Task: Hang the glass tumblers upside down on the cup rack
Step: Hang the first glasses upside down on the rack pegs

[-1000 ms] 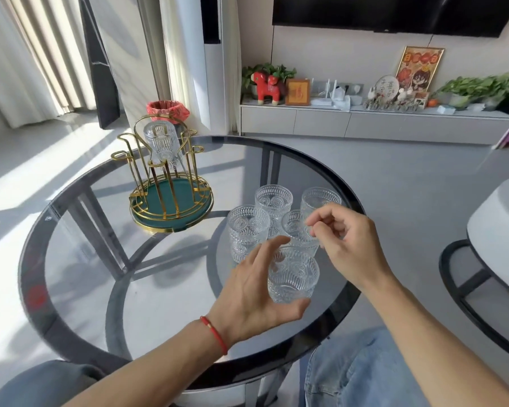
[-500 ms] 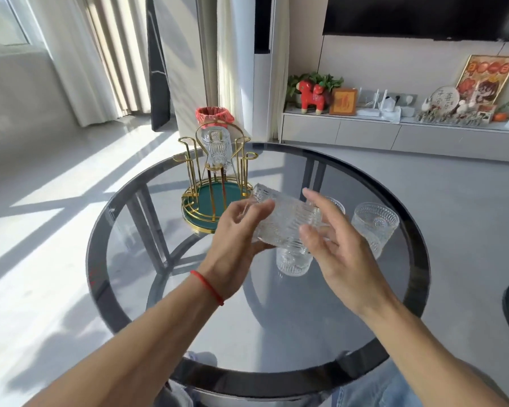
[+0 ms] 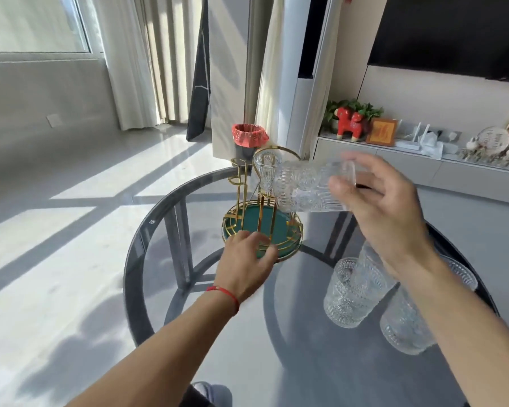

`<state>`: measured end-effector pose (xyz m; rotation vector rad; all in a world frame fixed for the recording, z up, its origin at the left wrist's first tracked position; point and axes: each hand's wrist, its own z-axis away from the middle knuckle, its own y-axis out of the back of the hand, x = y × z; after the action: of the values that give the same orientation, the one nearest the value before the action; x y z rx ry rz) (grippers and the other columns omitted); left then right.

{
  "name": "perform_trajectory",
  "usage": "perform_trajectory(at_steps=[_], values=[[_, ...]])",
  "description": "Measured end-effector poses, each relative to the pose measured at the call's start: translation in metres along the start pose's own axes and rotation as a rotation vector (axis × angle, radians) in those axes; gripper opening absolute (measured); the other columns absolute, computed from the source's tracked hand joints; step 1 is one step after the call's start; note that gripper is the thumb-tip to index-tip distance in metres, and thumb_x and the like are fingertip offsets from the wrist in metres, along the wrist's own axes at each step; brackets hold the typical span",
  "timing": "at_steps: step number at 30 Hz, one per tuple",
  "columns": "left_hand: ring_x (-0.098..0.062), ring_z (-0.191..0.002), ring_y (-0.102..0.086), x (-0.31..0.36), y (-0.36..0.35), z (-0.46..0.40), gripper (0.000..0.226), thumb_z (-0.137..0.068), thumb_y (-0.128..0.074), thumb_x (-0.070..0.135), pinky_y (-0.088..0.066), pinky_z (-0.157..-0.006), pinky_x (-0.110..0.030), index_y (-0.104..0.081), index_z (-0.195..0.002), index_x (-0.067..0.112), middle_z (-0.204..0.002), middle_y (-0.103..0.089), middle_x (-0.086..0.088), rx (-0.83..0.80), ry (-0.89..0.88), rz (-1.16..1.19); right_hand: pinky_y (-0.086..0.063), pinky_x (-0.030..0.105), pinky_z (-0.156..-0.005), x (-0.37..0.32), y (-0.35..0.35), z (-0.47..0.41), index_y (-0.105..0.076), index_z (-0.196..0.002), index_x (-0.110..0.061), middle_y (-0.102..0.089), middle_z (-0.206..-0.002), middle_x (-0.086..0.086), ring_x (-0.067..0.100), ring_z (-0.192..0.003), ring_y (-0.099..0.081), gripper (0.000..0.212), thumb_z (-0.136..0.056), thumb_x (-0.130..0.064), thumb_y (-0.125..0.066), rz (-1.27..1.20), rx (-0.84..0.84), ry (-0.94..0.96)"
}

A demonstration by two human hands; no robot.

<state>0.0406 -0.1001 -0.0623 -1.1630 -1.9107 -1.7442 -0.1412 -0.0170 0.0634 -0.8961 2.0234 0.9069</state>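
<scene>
Head cam: R hand point(image 3: 385, 207) grips a glass tumbler point(image 3: 309, 186) on its side, fingers wrapped round the base end, mouth pointing left twd the cup rack point(image 3: 262, 230). L hand point(image 3: 244, 265) is open, fingers spread, resting at the rack's near rim on the bench point(image 3: 147, 289), holding nothing, prob steadying it. One tumbler point(image 3: 265, 168) already hangs inverted on a far peg. 3+ spare tumblers point(image 3: 353, 292) stand near R forearm. To do it well: finish rotating mouth-down, line up w/ a free gold peg, lower slow so glass doesn't clink the hung one. R wrist cocked, elbow low; L arm stretched fwd, palm down
</scene>
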Motion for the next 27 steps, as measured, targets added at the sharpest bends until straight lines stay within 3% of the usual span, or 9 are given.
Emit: perform_trajectory(at_steps=[4,8,10,13,16,20,25,27], values=[[-0.026,-0.140,-0.034,-0.012,-0.012,0.000,0.052,-0.091,-0.061,0.043,-0.047,-0.106,-0.047,-0.055,-0.141,0.029,-0.150,-0.044,-0.004,-0.119,-0.059,-0.338,-0.060,0.051,-0.095,-0.036,-0.031,-0.070,-0.067,-0.130,-0.032,-0.072,-0.129,0.005,0.021,-0.118,-0.070,0.056,-0.078,-0.050,-0.080,-0.167,0.033,-0.004],[-0.029,-0.143,-0.029,-0.009,-0.018,0.003,0.061,-0.093,-0.055,0.048,-0.045,-0.105,-0.052,-0.039,-0.150,0.031,-0.155,-0.037,-0.008,-0.145,-0.077,-0.503,-0.059,0.048,-0.095,-0.051,-0.086,-0.136,-0.064,-0.129,-0.024,-0.067,-0.132,0.006,0.025,-0.118,-0.067,0.070,-0.066,-0.048,-0.084,0.034,-0.030,-0.029],[-0.030,-0.144,-0.028,-0.010,-0.016,0.003,0.062,-0.094,-0.054,0.048,-0.045,-0.105,-0.054,-0.036,-0.151,0.031,-0.157,-0.036,-0.008,-0.150,-0.087,-0.528,-0.058,0.044,-0.096,-0.048,-0.113,-0.153,-0.067,-0.127,-0.024,-0.066,-0.130,0.004,0.024,-0.117,-0.066,0.069,-0.065,-0.048,-0.085,0.142,-0.109,-0.058],[-0.031,-0.148,-0.023,-0.013,-0.015,0.005,0.065,-0.093,-0.055,0.044,-0.044,-0.104,-0.055,-0.034,-0.152,0.031,-0.159,-0.032,-0.009,-0.156,-0.091,-0.523,-0.050,0.028,-0.092,-0.039,-0.143,-0.164,-0.070,-0.129,-0.021,-0.067,-0.132,0.003,0.020,-0.118,-0.063,0.065,-0.070,-0.045,-0.085,0.291,-0.144,-0.032],[-0.031,-0.151,-0.019,-0.016,-0.014,0.007,0.067,-0.092,-0.056,0.041,-0.044,-0.104,-0.056,-0.031,-0.154,0.032,-0.161,-0.028,-0.009,-0.164,-0.102,-0.521,-0.041,0.024,-0.095,-0.028,-0.162,-0.171,-0.067,-0.136,-0.018,-0.061,-0.143,0.008,0.027,-0.132,-0.056,0.069,-0.073,-0.041,-0.084,0.405,-0.163,-0.006],[-0.031,-0.153,-0.014,-0.019,-0.013,0.007,0.068,-0.092,-0.055,0.038,-0.044,-0.104,-0.056,-0.029,-0.155,0.033,-0.163,-0.026,-0.008,-0.169,-0.118,-0.513,-0.038,0.026,-0.090,-0.016,-0.177,-0.178,-0.066,-0.136,-0.019,-0.061,-0.144,0.009,0.030,-0.130,-0.057,0.068,-0.075,-0.042,-0.084,0.547,-0.226,-0.009],[-0.031,-0.149,-0.020,-0.015,-0.012,0.007,0.065,-0.093,-0.055,0.034,-0.046,-0.095,-0.049,-0.032,-0.154,0.031,-0.159,-0.029,-0.010,-0.148,-0.121,-0.500,-0.045,0.033,-0.083,-0.002,-0.182,-0.175,-0.070,-0.127,-0.018,-0.066,-0.131,0.009,0.027,-0.105,-0.060,0.062,-0.074,-0.047,-0.086,0.752,-0.420,0.015],[-0.031,-0.147,-0.022,-0.014,-0.013,0.007,0.062,-0.093,-0.056,0.034,-0.046,-0.093,-0.048,-0.034,-0.152,0.030,-0.158,-0.031,-0.010,-0.142,-0.111,-0.500,-0.043,0.036,-0.084,0.000,-0.183,-0.173,-0.067,-0.134,-0.021,-0.066,-0.132,0.007,0.030,-0.114,-0.061,0.068,-0.075,-0.050,-0.086,0.847,-0.489,0.027]])
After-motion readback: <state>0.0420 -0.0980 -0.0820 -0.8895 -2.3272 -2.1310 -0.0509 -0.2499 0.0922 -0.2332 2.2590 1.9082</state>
